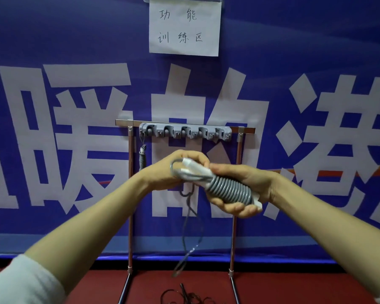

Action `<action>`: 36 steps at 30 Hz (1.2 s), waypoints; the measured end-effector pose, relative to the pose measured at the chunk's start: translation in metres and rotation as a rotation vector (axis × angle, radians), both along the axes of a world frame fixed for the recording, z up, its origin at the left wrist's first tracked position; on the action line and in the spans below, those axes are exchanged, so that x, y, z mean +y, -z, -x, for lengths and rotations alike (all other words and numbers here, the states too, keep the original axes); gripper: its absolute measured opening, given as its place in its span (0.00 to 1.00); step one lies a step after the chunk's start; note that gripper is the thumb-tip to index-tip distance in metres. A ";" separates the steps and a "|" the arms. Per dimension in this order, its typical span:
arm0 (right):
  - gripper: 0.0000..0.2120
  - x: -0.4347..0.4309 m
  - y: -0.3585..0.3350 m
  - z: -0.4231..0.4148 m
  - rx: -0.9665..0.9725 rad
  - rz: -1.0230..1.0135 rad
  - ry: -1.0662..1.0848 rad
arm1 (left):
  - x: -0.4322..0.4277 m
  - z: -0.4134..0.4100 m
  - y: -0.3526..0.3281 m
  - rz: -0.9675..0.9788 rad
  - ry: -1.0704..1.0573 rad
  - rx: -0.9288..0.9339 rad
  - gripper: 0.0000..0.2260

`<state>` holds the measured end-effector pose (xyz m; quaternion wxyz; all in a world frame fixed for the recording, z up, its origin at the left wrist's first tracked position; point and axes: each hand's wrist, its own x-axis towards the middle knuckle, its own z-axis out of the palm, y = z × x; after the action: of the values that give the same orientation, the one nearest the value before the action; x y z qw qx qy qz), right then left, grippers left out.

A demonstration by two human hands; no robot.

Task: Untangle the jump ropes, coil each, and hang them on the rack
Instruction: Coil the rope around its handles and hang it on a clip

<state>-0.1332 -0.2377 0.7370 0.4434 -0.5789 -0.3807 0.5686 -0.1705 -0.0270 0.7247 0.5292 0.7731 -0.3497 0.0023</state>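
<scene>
A blue banner [53, 40] with large white characters fills the wall before me, above a red floor [75, 286]. On the leftmost hook of the rack [130, 194], one coiled grey rope [142, 159] already hangs. My left hand [169, 170] curls round the white handles [195, 167] of a second grey jump rope [228, 189], held in the air before the rack, below its grey hook strip [184, 132]. A handwritten paper sign [184, 27] is taped high on the banner. My right hand [246, 189] grips the tightly wound coil from beneath. A loose tail [185, 238] dangles toward the floor, where a dark rope [184, 297] lies between the rack's legs.
</scene>
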 end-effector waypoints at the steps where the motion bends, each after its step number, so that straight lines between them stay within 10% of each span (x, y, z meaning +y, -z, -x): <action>1: 0.27 0.000 -0.001 0.001 -0.053 0.074 0.005 | 0.001 -0.001 -0.005 -0.085 0.029 0.049 0.06; 4: 0.26 0.005 -0.004 0.006 -0.336 0.304 0.092 | 0.000 -0.005 -0.024 -0.351 0.020 0.141 0.06; 9: 0.29 0.015 -0.003 0.001 -0.704 0.457 0.234 | -0.018 -0.002 -0.034 -0.829 -0.260 -0.267 0.09; 14: 0.21 0.018 -0.001 -0.006 -1.292 0.356 0.474 | -0.021 0.007 -0.007 -0.470 -0.616 -0.505 0.11; 19: 0.23 0.023 0.012 -0.013 -2.179 0.352 0.634 | -0.026 0.006 0.010 0.185 -0.584 0.028 0.10; 25: 0.24 0.018 0.022 -0.025 -2.488 0.183 0.644 | -0.009 0.000 0.000 0.425 -0.297 0.649 0.10; 36: 0.24 0.006 0.009 -0.036 -2.629 -0.263 0.632 | -0.026 0.000 0.010 0.706 0.084 0.790 0.15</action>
<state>-0.0974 -0.2317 0.7277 -0.0828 -0.7045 -0.4219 -0.5646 -0.1704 -0.0529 0.7143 0.8482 0.4753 -0.1320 -0.1927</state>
